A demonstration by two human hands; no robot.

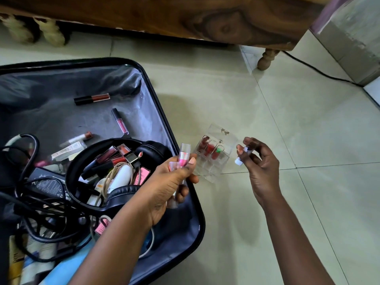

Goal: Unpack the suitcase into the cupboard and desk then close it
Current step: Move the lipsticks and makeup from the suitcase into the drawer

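Note:
The black suitcase [158, 103] lies open on the floor at the left, its grey lining showing. Inside are black headphones [115, 200], tangled cables [35, 202], several lip gloss tubes [92, 98] and other cosmetics. My left hand [170, 182] hovers over the suitcase's right edge, shut on several lipstick tubes, one pink with a clear cap [183, 156]. My right hand [259, 165] is over the floor tiles, pinching a small white-capped tube [243, 154]. Between the hands a clear acrylic organiser [216, 155] stands on the floor with a few red lipsticks in its slots.
A dark wooden bed frame [185, 17] with a turned leg [267, 58] runs across the top. A black cord [316, 70] trails over the tiles to a grey box [357, 38] at the top right. Pale floor tiles [287, 120] spread to the right of the suitcase.

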